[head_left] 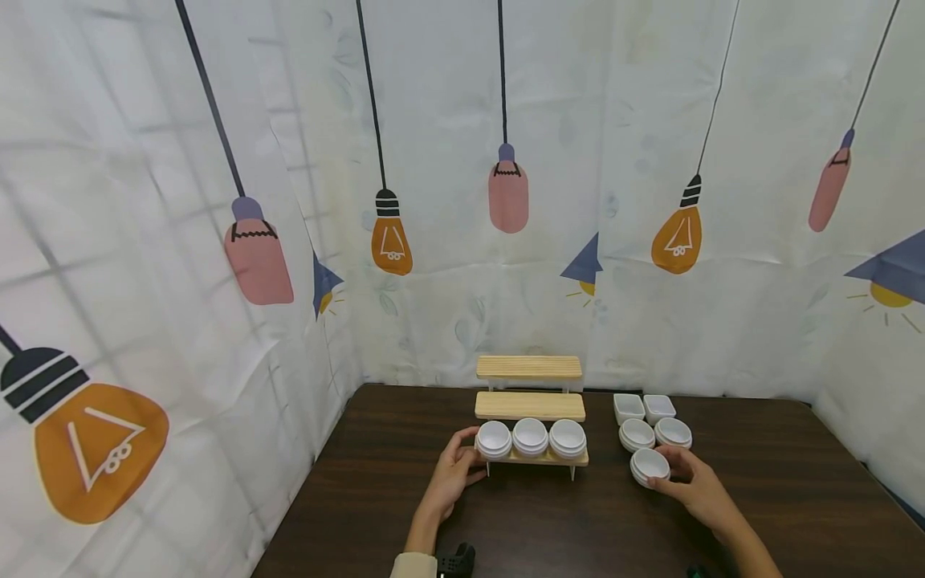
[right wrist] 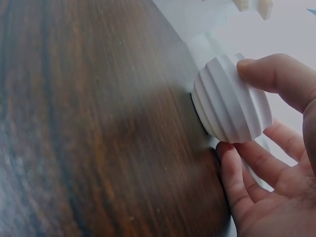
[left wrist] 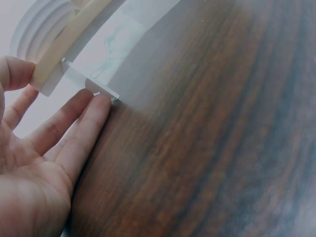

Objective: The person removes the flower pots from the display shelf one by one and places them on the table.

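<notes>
A three-tier display stand with pale wooden boards (head_left: 530, 407) and clear legs (left wrist: 91, 79) stands on the table. On its lowest board three small white ribbed round bowls (head_left: 531, 437) sit in a row. My left hand (head_left: 450, 475) holds the left end of that board, thumb at its edge, with other fingertips at the clear leg. To the right, my right hand (head_left: 692, 484) grips another white ribbed round bowl (right wrist: 229, 101) between thumb and fingers, close over the tabletop. Behind it are two more round bowls (head_left: 637, 434) and two square white dishes (head_left: 628, 407).
The dark wood-grain table (head_left: 376, 449) ends at a white curtain (head_left: 433, 321) printed with hanging lamps, behind and at both sides. A dark band (head_left: 457, 559) is on my left wrist. Table surface lies between the stand and the right-hand dishes.
</notes>
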The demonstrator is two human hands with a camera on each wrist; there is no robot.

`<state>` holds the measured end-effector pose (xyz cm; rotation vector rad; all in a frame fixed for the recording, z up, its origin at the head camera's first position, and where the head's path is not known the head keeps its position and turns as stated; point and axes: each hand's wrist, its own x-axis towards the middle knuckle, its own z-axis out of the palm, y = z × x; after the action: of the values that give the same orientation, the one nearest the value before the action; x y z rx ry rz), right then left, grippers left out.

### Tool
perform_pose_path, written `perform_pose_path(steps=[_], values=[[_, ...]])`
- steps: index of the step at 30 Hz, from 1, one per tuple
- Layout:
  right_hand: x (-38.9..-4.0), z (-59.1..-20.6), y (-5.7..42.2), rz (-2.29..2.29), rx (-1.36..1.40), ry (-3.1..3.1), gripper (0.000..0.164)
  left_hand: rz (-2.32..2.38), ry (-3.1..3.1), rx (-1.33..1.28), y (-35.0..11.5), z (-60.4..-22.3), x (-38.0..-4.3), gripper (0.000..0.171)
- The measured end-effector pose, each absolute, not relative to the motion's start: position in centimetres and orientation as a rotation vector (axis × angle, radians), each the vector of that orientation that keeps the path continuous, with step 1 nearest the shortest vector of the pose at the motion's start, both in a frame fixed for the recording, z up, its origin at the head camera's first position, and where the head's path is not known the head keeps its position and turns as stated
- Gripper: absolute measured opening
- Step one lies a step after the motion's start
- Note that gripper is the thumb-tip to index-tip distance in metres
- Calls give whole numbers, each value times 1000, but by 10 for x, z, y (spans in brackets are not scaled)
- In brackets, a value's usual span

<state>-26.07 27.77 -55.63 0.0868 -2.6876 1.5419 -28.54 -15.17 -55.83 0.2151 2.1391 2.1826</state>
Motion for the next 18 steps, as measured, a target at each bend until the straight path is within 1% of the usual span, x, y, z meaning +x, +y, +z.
perform_pose_path(steps=[18], values=[[-261,-557,278,1573,81,-2709,59,2187,2136,225,-152,-559,-286,43]])
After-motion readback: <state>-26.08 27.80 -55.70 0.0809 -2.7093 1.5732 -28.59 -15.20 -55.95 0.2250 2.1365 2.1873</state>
